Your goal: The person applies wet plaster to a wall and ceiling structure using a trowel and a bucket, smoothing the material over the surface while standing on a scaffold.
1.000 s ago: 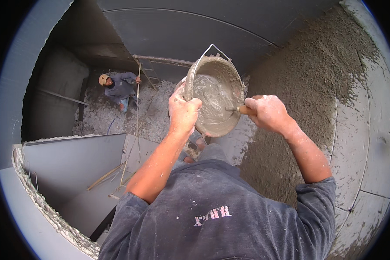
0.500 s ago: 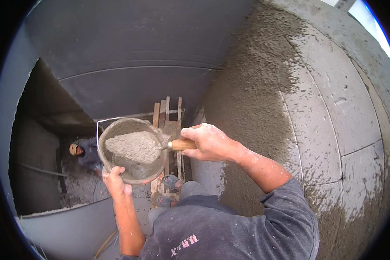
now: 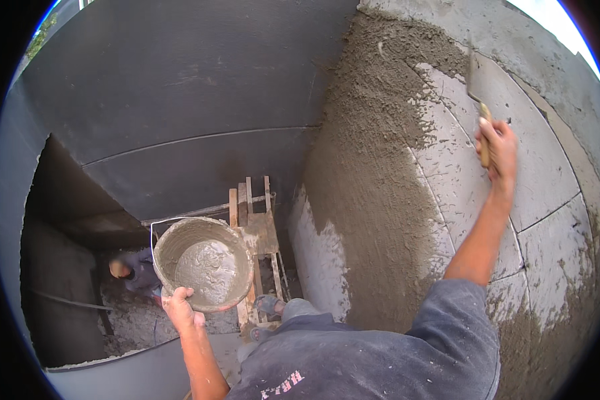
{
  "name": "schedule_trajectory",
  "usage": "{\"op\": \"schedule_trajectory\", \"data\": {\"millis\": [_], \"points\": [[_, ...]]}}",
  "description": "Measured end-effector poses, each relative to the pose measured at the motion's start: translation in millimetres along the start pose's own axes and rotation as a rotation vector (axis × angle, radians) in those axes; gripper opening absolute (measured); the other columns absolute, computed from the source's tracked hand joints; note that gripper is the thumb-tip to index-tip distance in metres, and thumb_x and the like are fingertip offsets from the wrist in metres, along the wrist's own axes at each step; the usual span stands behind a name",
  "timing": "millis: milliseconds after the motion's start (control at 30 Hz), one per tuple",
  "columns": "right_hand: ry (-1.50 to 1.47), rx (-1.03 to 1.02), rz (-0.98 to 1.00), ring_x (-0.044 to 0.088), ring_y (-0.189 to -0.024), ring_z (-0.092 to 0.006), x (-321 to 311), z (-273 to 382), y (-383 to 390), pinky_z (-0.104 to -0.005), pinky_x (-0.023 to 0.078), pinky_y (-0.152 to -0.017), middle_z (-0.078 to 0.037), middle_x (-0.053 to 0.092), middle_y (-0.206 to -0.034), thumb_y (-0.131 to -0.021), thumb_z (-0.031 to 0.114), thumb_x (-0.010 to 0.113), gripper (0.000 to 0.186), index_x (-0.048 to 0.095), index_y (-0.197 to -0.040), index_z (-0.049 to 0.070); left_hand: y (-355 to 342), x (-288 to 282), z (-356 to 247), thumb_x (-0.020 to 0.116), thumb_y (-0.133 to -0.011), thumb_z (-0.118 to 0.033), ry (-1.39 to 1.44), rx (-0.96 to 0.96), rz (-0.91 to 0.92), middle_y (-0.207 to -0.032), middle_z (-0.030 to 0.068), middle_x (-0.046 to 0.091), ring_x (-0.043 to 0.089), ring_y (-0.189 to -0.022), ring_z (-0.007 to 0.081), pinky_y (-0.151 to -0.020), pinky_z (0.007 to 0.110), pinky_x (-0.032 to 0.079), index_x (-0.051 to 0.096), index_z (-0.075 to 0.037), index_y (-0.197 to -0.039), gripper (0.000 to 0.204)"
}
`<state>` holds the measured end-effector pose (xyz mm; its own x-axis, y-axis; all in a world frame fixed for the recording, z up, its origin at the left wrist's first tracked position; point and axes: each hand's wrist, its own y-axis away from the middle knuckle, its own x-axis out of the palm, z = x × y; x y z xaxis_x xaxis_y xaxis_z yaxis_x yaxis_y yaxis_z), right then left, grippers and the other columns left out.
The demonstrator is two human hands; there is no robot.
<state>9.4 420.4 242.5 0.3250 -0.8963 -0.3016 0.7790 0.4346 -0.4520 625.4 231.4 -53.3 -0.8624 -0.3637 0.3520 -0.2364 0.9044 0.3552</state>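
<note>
My left hand (image 3: 182,309) is closed on the near rim of a mortar-caked bucket (image 3: 171,248), fingers hooked over its edge. Wet grey mortar (image 3: 205,270) lies in the bottom of the bucket, whose wire handle stands at its left side. My right hand (image 3: 499,148) is raised to the upper right, wrapped round the wooden handle of a trowel (image 3: 485,137). The trowel's thin blade is seen edge-on against the block wall (image 3: 547,153), beside the upper edge of the fresh mortar coat (image 3: 380,153). Whether mortar is left on the blade cannot be made out.
Wooden scaffold planks (image 3: 263,233) lie under my feet. Below left, through a rough-edged opening, another person (image 3: 137,270) is low down on a rubble-strewn floor. A smooth dark grey wall (image 3: 200,80) rises ahead and meets the mortared wall at a corner.
My right hand has swung from over the bucket up to the right-hand wall. The mound of mortar on the trowel no longer shows. The bucket stays in my left hand.
</note>
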Motion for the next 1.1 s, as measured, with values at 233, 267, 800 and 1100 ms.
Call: {"op": "schedule_trajectory", "data": {"millis": [233,267,800,1100], "points": [[0.523,-0.007,0.208,0.059,-0.063,-0.0106,-5,79,158,-0.0277,0.048,-0.057,-0.002,0.064,-0.077,-0.090,0.015,0.078,0.019,0.066,-0.099,0.004,10,37,32,0.057,-0.067,0.010,-0.098,-0.028,0.138,-0.102,0.0096,0.069,0.066,-0.090,0.0223,-0.080,0.033,0.054,0.064,0.003,-0.113,0.047],[0.593,-0.060,0.303,0.061,-0.065,-0.0126,20,70,165,-0.0306,0.050,-0.059,-0.003,0.066,-0.077,-0.088,0.013,0.079,0.018,0.066,-0.098,0.005,11,44,33,0.057,-0.067,0.010,-0.106,-0.030,0.138,-0.102,0.0096,0.069,0.066,-0.090,0.0223,-0.080,0.033,0.054,0.064,0.003,-0.113,0.047],[0.833,-0.952,0.778,0.071,-0.079,-0.0242,212,28,210,-0.0420,0.055,-0.068,-0.004,0.066,-0.080,-0.089,0.012,0.069,0.003,0.066,-0.090,0.013,17,65,19,0.058,-0.070,0.013,-0.141,-0.016,0.269,-0.097,0.0078,0.069,0.065,-0.083,0.0175,-0.076,0.030,0.053,0.066,0.006,-0.114,0.044],[0.738,-0.965,1.309,0.074,-0.089,-0.0302,307,6,273,-0.0423,0.057,-0.077,-0.011,0.073,-0.085,-0.083,0.011,0.073,0.009,0.069,-0.091,0.009,22,52,8,0.057,-0.068,0.014,-0.064,0.042,0.240,-0.095,0.0071,0.070,0.064,-0.081,0.0167,-0.074,0.030,0.052,0.068,0.005,-0.110,0.044]]}}
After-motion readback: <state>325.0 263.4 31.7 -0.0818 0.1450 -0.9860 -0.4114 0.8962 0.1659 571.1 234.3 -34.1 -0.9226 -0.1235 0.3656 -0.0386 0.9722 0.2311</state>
